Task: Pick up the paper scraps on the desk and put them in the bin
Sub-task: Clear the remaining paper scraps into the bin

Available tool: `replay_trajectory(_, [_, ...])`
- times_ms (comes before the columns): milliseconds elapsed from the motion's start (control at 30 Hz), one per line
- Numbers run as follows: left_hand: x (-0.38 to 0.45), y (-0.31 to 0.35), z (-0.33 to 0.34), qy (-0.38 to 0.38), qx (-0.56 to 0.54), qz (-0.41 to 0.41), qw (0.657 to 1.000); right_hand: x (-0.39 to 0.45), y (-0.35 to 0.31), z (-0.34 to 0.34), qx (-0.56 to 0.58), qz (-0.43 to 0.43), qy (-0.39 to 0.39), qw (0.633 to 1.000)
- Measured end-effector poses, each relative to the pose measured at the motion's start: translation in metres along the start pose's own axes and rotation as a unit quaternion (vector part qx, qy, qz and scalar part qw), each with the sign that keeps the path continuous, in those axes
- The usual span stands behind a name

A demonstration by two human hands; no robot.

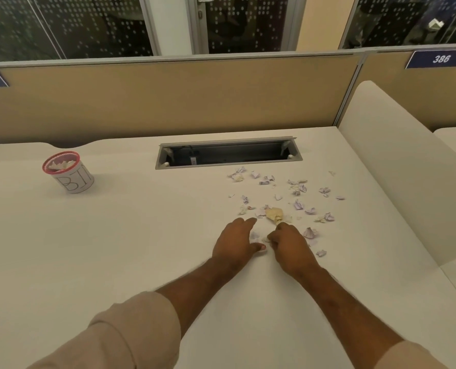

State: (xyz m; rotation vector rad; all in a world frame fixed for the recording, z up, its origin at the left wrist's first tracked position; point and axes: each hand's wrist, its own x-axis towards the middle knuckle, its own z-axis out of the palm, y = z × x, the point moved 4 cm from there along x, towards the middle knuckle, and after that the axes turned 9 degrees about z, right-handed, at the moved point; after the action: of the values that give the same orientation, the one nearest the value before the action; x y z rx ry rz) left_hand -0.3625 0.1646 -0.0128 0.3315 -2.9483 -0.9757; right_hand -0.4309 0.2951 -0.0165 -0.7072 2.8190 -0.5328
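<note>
A white table (115,249) runs up to a tan partition (168,102) with dark dotted glass behind it. At the upper left of the frame stands the bin (68,173), a small red-rimmed cup marked BIN, with paper already inside. Just right of centre, the left hand (235,242) lies flat on the table, grip released, fingers straight, thumb touching a small scrap. Close beside it the right hand (288,245) has its grip clenched on a pale scrap at the fingertips. Above and to the right of both hands the paper scraps (275,198) lie scattered below the grey cable tray (228,153). A blue plate (440,59) at far upper right reads 386
</note>
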Motion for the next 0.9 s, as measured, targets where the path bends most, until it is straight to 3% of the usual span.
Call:
replay_trajectory(200, [0.009, -0.001, 0.007, -0.024, 0.017, 0.013, 0.999, -0.001, -0.005, -0.001, -0.015, 0.007, -0.006, 1.0])
replay_trajectory(367, [-0.002, -0.005, 0.009, 0.024, 0.05, 0.069, 0.996, 0.007, -0.005, -0.005, -0.035, 0.032, -0.052, 0.997])
replay_trajectory(500, [-0.008, -0.015, 0.007, 0.039, 0.058, 0.083, 0.994, 0.01, 0.004, -0.02, 0.079, 0.062, 0.042, 0.994])
replay_trajectory(700, [-0.012, -0.031, -0.003, 0.071, 0.047, 0.061, 0.994, 0.026, 0.012, -0.023, 0.151, 0.093, 0.079, 0.981])
replay_trajectory(900, [-0.007, -0.043, -0.011, 0.09, 0.019, -0.004, 0.996, 0.039, 0.01, -0.015, 0.1, 0.124, 0.037, 0.986])
